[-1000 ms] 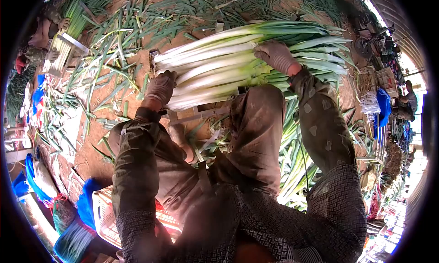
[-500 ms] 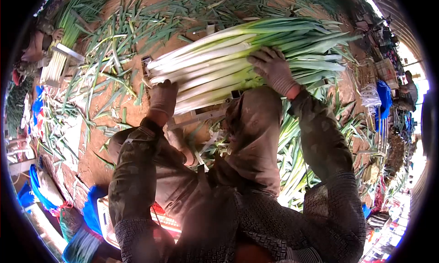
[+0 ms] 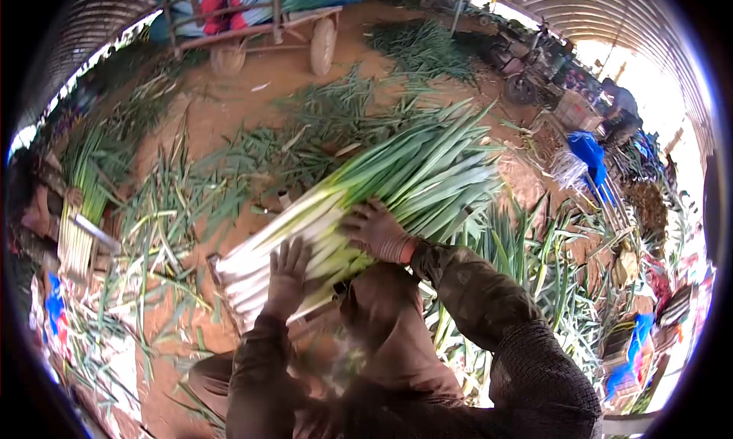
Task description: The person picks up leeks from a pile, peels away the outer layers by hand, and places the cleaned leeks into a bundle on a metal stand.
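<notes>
A wide bundle of long green onions (image 3: 450, 172) lies slantwise before me, white stems at lower left and green leaves at upper right. It rests in a low frame (image 3: 217, 282), whose edge shows at the root end. My left hand (image 3: 288, 282), in a pale knit glove, lies on the white stems with its fingers spread. On the middle of the bundle, where white turns green, my right hand (image 3: 374, 229) rests flat, gloved too, fingers somewhat apart. Neither hand is closed round a stem.
Loose leaves (image 3: 206, 195) litter the dirt floor. A loaded cart (image 3: 259, 38) stands at the back. At far left, another person's hand (image 3: 74, 197) is by a second bundle (image 3: 76, 248). More onions (image 3: 534, 286) lie at my right, near blue plastic (image 3: 588, 153). Another person (image 3: 622, 111) is at far right.
My view has tilted up, bringing the cart into sight. My left hand has gone from the root end onto the stems, its fingers now spread. My right hand stays on the bundle.
</notes>
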The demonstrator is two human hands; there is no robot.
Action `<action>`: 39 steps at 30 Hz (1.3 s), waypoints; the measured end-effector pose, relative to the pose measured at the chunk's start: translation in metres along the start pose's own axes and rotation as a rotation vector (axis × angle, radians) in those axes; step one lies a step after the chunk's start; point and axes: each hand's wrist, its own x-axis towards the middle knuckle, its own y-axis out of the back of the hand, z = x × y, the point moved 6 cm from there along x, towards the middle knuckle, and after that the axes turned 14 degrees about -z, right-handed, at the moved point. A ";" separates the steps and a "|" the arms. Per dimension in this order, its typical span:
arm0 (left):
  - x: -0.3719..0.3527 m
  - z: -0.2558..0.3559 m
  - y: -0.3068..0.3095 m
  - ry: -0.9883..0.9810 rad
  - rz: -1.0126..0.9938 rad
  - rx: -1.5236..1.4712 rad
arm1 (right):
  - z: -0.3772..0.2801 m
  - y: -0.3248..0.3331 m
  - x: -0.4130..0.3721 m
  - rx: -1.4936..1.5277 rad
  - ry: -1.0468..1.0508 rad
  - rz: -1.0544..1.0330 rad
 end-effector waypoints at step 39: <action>0.004 0.003 0.001 0.097 -0.227 0.092 | -0.106 -0.204 -0.469 0.890 -1.420 0.022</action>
